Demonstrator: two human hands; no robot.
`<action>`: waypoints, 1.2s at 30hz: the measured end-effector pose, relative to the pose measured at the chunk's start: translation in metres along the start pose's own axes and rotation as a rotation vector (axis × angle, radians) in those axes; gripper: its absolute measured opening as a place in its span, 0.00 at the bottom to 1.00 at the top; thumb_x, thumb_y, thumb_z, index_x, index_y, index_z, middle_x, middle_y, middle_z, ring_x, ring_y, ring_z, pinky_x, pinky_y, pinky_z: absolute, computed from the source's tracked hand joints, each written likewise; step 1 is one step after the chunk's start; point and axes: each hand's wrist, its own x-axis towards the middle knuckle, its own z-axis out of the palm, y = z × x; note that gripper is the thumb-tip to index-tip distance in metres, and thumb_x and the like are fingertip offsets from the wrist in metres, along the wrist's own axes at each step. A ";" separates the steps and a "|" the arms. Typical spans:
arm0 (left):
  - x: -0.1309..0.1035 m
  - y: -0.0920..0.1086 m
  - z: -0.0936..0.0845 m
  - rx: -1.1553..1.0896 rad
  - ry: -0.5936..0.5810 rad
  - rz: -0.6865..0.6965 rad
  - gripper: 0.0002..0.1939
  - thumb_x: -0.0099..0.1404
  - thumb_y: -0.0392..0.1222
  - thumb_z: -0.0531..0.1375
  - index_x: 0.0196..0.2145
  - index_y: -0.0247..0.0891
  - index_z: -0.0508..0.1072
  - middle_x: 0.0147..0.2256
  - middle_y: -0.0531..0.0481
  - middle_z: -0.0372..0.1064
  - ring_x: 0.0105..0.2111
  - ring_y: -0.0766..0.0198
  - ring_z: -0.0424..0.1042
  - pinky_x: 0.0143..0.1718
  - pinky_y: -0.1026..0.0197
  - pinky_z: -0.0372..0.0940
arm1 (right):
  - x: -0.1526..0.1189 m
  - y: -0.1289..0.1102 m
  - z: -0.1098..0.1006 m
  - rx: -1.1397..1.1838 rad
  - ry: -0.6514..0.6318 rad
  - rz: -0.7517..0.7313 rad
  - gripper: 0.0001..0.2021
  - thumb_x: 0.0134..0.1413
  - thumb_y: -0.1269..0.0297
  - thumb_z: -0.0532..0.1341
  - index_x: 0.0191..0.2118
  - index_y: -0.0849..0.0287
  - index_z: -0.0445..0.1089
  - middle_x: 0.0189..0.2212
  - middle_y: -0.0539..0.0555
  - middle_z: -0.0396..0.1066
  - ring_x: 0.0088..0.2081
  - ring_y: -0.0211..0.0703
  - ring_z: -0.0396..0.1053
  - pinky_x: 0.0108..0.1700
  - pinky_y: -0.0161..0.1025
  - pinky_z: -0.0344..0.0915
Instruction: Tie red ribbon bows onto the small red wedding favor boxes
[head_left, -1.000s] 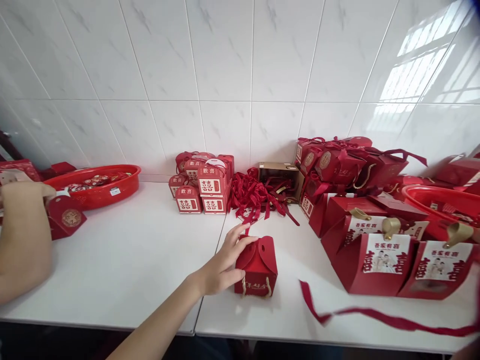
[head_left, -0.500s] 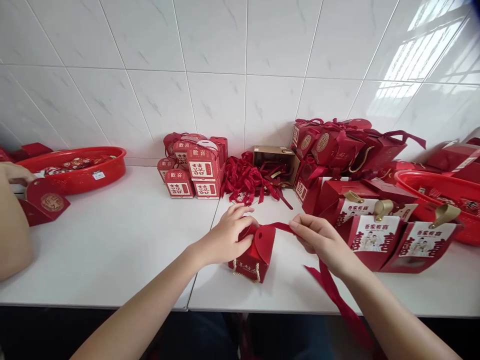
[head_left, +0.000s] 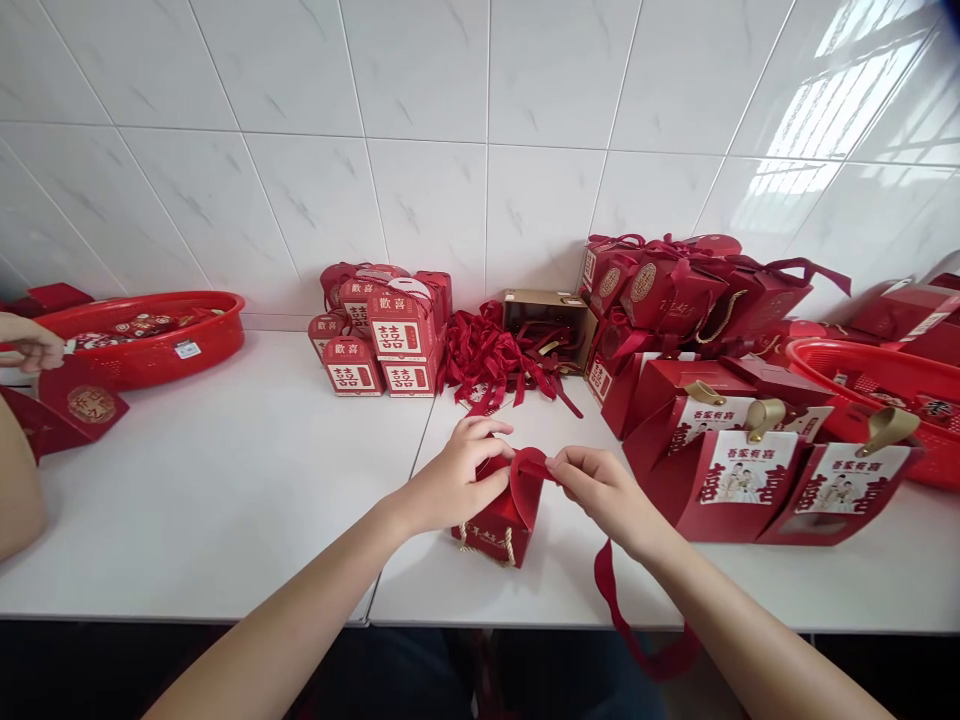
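A small red gift box (head_left: 491,528) with cream rope handles stands on the white table in front of me. My left hand (head_left: 456,478) is closed over its top from the left, fingers and thumb pressing the rounded flaps together. My right hand (head_left: 600,492) pinches the end of a dark red ribbon (head_left: 609,590) right beside the hole in the right flap. Whether the ribbon passes through the hole is hidden. The rest of the ribbon hangs below my right hand and over the table's front edge.
Behind the box lie a ribbon pile (head_left: 480,350) and an open cardboard box (head_left: 555,300). Stacked boxes (head_left: 405,335) stand left of them, gift bags (head_left: 750,490) to the right. Red baskets (head_left: 217,340) flank both sides. At far left, another person's hand (head_left: 34,345) is above a red box (head_left: 90,410).
My right hand has moved left with the ribbon, close up to the box flap, and the hanging ribbon has swung left. My left hand still grips the box top.
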 end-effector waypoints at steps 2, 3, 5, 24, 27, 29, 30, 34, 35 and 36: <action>0.001 0.000 0.002 -0.013 0.031 -0.004 0.06 0.64 0.41 0.56 0.34 0.42 0.73 0.55 0.43 0.66 0.60 0.48 0.60 0.61 0.40 0.58 | 0.000 0.000 0.003 -0.038 -0.009 -0.009 0.21 0.55 0.45 0.55 0.21 0.56 0.57 0.18 0.45 0.51 0.21 0.35 0.48 0.24 0.35 0.48; 0.001 0.000 0.002 -0.021 0.049 -0.010 0.05 0.64 0.40 0.56 0.32 0.42 0.72 0.55 0.43 0.66 0.60 0.49 0.61 0.61 0.41 0.58 | 0.000 0.001 0.003 -0.076 0.000 -0.030 0.21 0.57 0.46 0.54 0.22 0.56 0.57 0.19 0.45 0.53 0.21 0.36 0.51 0.24 0.35 0.50; 0.002 0.002 0.002 -0.049 0.095 -0.020 0.06 0.64 0.40 0.56 0.30 0.41 0.71 0.55 0.44 0.66 0.58 0.50 0.64 0.60 0.43 0.59 | 0.000 0.001 0.003 -0.191 0.074 -0.131 0.18 0.59 0.47 0.54 0.28 0.57 0.63 0.24 0.50 0.63 0.26 0.41 0.61 0.28 0.38 0.58; -0.033 0.001 -0.013 -0.094 0.312 -0.207 0.08 0.64 0.46 0.60 0.37 0.40 0.74 0.36 0.49 0.75 0.34 0.61 0.75 0.35 0.62 0.70 | -0.022 -0.090 -0.042 0.382 0.398 -0.903 0.11 0.62 0.72 0.55 0.29 0.55 0.69 0.26 0.48 0.68 0.31 0.40 0.70 0.39 0.40 0.65; -0.034 -0.002 -0.007 -0.230 0.448 -0.266 0.10 0.63 0.48 0.60 0.37 0.39 0.72 0.33 0.50 0.74 0.30 0.63 0.74 0.30 0.64 0.69 | -0.002 -0.074 -0.021 -0.061 0.208 -0.743 0.09 0.61 0.71 0.55 0.29 0.56 0.66 0.27 0.49 0.67 0.30 0.40 0.65 0.34 0.37 0.61; -0.033 -0.005 -0.006 -0.298 0.485 -0.297 0.11 0.63 0.49 0.61 0.39 0.39 0.71 0.32 0.50 0.73 0.29 0.63 0.74 0.30 0.64 0.69 | 0.017 -0.056 0.000 -0.347 0.049 -0.652 0.10 0.60 0.71 0.54 0.27 0.57 0.62 0.27 0.50 0.65 0.30 0.40 0.63 0.34 0.38 0.59; -0.033 -0.005 -0.006 -0.319 0.491 -0.315 0.12 0.62 0.49 0.61 0.39 0.39 0.71 0.31 0.51 0.73 0.29 0.63 0.73 0.30 0.64 0.69 | 0.025 -0.046 0.009 -0.437 0.005 -0.614 0.10 0.60 0.71 0.54 0.26 0.57 0.60 0.26 0.50 0.64 0.30 0.40 0.62 0.34 0.38 0.59; -0.036 -0.008 -0.006 -0.329 0.492 -0.351 0.12 0.62 0.47 0.61 0.42 0.39 0.69 0.30 0.52 0.72 0.27 0.64 0.72 0.30 0.63 0.69 | 0.043 -0.021 0.030 -0.569 -0.039 -0.541 0.13 0.61 0.72 0.52 0.25 0.56 0.53 0.27 0.51 0.61 0.31 0.41 0.60 0.35 0.38 0.58; -0.036 -0.008 -0.006 -0.323 0.488 -0.350 0.13 0.62 0.47 0.60 0.42 0.39 0.69 0.30 0.52 0.72 0.27 0.64 0.71 0.30 0.63 0.69 | 0.044 -0.018 0.031 -0.581 -0.043 -0.547 0.13 0.61 0.72 0.52 0.25 0.56 0.53 0.27 0.51 0.61 0.31 0.41 0.60 0.35 0.38 0.58; -0.036 -0.008 -0.006 -0.320 0.484 -0.346 0.13 0.62 0.46 0.60 0.42 0.39 0.69 0.30 0.52 0.72 0.27 0.64 0.71 0.30 0.63 0.69 | 0.044 -0.017 0.031 -0.594 -0.048 -0.556 0.13 0.61 0.72 0.52 0.25 0.56 0.53 0.27 0.51 0.61 0.31 0.42 0.60 0.36 0.38 0.58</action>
